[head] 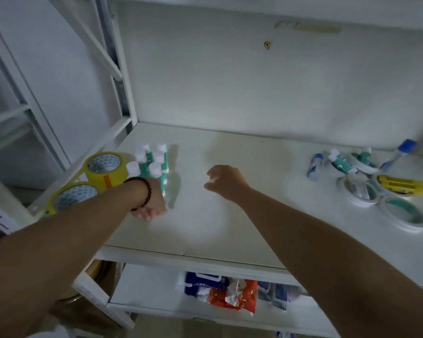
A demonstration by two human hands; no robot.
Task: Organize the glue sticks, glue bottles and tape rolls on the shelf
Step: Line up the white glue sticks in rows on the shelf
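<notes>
Head view: the left hand (154, 203) rests on the shelf (205, 228), its grip hidden. Beyond it stand six glue sticks (152, 164); to its left, two yellow tape rolls (91, 181). The right hand (224, 182) hovers open, empty; far right lies a mixed pile (366, 181).

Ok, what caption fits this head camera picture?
Left hand beside upright glue sticks; right hand empty over shelf.

The shelf (230, 228) lies bare at its middle; upright glue sticks (154, 164) crowd nine o'clock, tape rolls (381, 196) three o'clock.
</notes>
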